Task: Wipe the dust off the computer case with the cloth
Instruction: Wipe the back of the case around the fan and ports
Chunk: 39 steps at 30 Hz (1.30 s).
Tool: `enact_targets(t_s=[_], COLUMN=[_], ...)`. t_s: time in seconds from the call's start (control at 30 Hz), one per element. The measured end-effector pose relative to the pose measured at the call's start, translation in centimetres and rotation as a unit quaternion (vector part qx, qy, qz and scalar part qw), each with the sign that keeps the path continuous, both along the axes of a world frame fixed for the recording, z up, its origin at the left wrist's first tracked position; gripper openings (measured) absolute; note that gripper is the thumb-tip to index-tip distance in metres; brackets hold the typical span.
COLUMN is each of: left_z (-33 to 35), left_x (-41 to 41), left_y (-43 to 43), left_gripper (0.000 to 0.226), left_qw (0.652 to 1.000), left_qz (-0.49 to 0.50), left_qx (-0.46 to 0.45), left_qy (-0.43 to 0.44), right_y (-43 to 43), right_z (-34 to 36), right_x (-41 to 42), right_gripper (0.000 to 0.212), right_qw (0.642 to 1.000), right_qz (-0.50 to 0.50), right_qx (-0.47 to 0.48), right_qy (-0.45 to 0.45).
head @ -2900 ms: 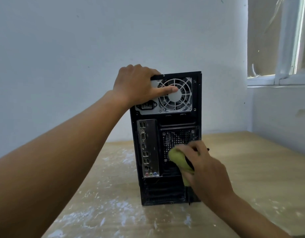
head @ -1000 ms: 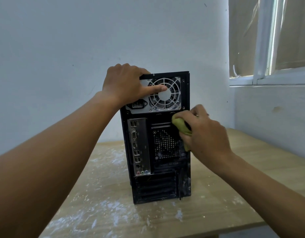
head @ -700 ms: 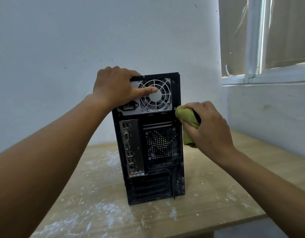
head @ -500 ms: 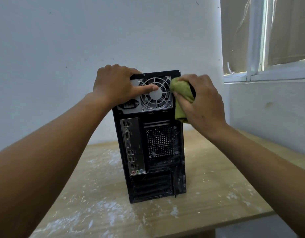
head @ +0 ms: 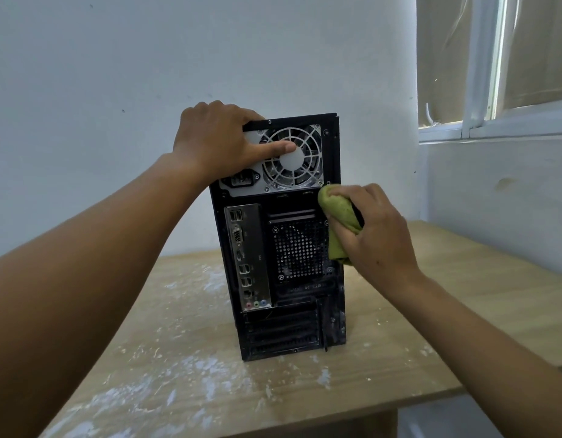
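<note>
A black computer case (head: 286, 317) stands upright on the wooden table, its rear panel facing me, with the power-supply fan at the top and the port plate on the left. My left hand (head: 219, 143) grips the case's top left corner, fingers curled over the top and thumb lying across the fan grille. My right hand (head: 374, 235) holds a bunched green cloth (head: 339, 216) against the right edge of the rear panel, level with the mesh vent just below the power supply.
The wooden table (head: 463, 295) carries white dust smears to the left of and in front of the case. A white wall stands close behind the case. A window (head: 494, 90) with a sill is at the upper right. The table's front edge runs near the bottom.
My right hand with the cloth went up the case's right edge to beside the fan, then came back down to the mesh vent level. The left hand kept its grip on the top corner.
</note>
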<state>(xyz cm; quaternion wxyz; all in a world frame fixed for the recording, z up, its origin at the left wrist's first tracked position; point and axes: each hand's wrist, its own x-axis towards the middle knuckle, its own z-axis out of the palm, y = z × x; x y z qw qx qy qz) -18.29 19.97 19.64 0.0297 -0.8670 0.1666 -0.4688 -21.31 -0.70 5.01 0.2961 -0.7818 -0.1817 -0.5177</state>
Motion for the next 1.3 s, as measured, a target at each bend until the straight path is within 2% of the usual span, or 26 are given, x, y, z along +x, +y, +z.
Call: enact_targets(t_s=[0.4,0.7,0.83,1.1,1.3], left_z=[0.0,0.1,0.0,-0.1,-0.1], left_x=[0.3,0.7,0.7,0.7,0.6], left_y=[0.1,0.2,0.2,0.2,0.1], left_gripper=[0.096,0.098,0.099,0.1,0.1], left_qw=[1.0,1.0,1.0,1.0,1.0], left_qz=[-0.019,-0.017,-0.01,-0.008,0.0], left_qx=[-0.006,0.011,0.018,0.01,0.007], left_qy=[-0.004,-0.013,-0.023,-0.023,-0.018], right_y=[1.1,0.4,-0.1,-0.5,0.5], right_z=[-3.5,-8.9,-9.8,-7.3,-0.5], right_x=[0.4,0.2,0.1,-0.3,0.1], right_gripper=[0.031,0.046,0.044,0.034,0.023], right_qw=[0.996,0.999,0.999,0.999,0.999], right_qz=[0.034,0.023,0.02,-0.002,0.011], right_qx=[0.086,0.019,-0.012,-0.051,0.036], right_qy=[-0.008,0.02,0.034,0.019,0.009])
